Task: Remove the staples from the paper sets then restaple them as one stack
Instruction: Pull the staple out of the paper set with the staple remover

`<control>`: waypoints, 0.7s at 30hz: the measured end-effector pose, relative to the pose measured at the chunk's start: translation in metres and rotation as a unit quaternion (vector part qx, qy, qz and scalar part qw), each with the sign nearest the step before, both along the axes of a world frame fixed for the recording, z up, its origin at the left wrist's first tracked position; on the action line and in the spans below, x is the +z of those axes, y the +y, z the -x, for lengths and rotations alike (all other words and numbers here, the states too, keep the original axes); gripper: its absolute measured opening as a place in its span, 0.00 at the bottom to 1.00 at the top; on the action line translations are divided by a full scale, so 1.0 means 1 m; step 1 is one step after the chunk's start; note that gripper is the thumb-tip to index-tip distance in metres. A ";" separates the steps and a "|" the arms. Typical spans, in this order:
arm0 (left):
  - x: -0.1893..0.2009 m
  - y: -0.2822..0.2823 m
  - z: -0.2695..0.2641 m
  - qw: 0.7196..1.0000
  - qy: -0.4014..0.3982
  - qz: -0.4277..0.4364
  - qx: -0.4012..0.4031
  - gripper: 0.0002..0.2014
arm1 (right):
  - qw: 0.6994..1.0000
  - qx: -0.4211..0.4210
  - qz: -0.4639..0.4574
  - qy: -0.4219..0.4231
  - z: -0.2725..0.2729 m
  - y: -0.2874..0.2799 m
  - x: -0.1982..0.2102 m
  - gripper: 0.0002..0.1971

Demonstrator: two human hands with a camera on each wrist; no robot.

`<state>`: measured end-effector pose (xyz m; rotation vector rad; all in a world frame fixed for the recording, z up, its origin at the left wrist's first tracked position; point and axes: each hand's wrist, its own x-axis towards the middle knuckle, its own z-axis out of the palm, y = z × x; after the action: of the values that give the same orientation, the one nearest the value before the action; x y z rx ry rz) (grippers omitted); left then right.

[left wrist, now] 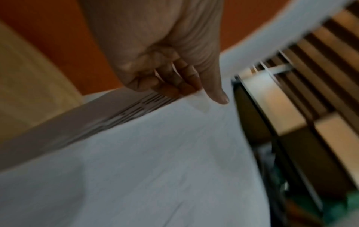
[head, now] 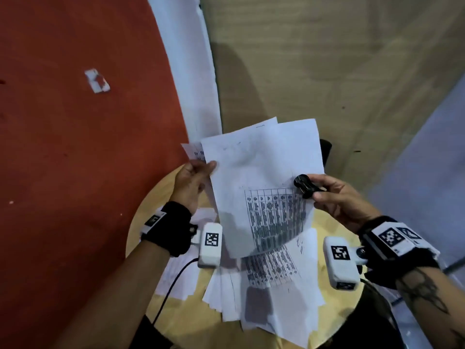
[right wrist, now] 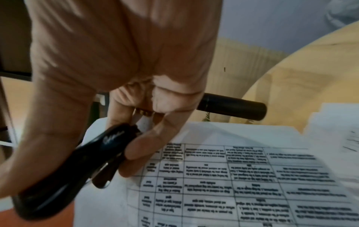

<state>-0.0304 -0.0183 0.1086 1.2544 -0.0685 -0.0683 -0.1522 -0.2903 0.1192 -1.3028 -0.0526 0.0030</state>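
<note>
Left hand (head: 192, 181) pinches paper set (head: 261, 182), printed table showing, held above worktop (head: 334, 321). Right hand (head: 337, 197) grips black staple remover (head: 305, 185) at set's right edge; loose sheets (head: 271, 298) below.

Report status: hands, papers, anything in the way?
Left hand pinches raised papers. Right hand grips staple remover. Loose sheets on table. Nothing blocking.

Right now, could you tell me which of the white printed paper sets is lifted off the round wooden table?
The set pinched at its edge by the left hand is the lifted white printed paper set; the other fanned white sheets lie flat on the round wooden table.
</note>
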 end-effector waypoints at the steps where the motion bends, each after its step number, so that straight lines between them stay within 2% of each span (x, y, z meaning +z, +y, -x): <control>1: 0.009 0.002 -0.004 0.999 0.001 0.018 0.030 0.14 | 1.000 0.003 0.007 -0.010 0.003 -0.002 0.007 0.34; 3: 0.029 0.002 -0.009 0.995 -0.046 0.018 0.084 0.15 | 0.999 0.009 0.022 -0.026 0.009 -0.005 0.017 0.34; 5: 0.046 0.003 -0.017 0.988 -0.120 -0.070 0.071 0.26 | 0.998 0.016 0.043 -0.043 0.015 -0.006 0.026 0.34; 7: 0.060 0.000 -0.017 0.961 -0.154 -0.226 -0.044 0.43 | 0.996 0.024 0.057 -0.057 0.019 -0.006 0.034 0.35; 9: 0.068 -0.009 -0.013 0.923 -0.120 -0.322 -0.173 0.51 | 0.995 0.025 0.071 -0.062 0.023 -0.007 0.040 0.36; 11: 0.068 -0.022 -0.008 0.897 -0.076 -0.364 -0.240 0.45 | 0.992 0.027 0.105 -0.067 0.026 -0.007 0.045 0.36; 14: 0.045 -0.033 -0.005 0.873 -0.005 -0.423 -0.245 0.42 | 0.982 0.049 0.166 -0.079 0.031 -0.002 0.058 0.36; 16: 0.023 -0.036 0.002 0.888 0.075 -0.370 -0.262 0.44 | 0.973 0.070 0.201 -0.088 0.035 0.002 0.072 0.36; 18: 0.002 -0.040 0.011 0.926 0.145 -0.233 -0.258 0.49 | 0.969 0.090 0.210 -0.097 0.039 0.005 0.084 0.36; 19: -0.002 -0.042 0.014 0.944 0.154 -0.168 -0.238 0.48 | 0.967 0.097 0.212 -0.102 0.042 0.005 0.088 0.36; 21: 0.001 -0.047 0.011 0.971 0.125 -0.086 -0.183 0.41 | 0.965 0.108 0.216 -0.107 0.047 0.003 0.094 0.35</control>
<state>-0.0410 -0.0657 0.1097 1.3843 -0.0752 -0.5607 -0.1993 -0.2872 0.2132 -1.7241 -0.3975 0.0621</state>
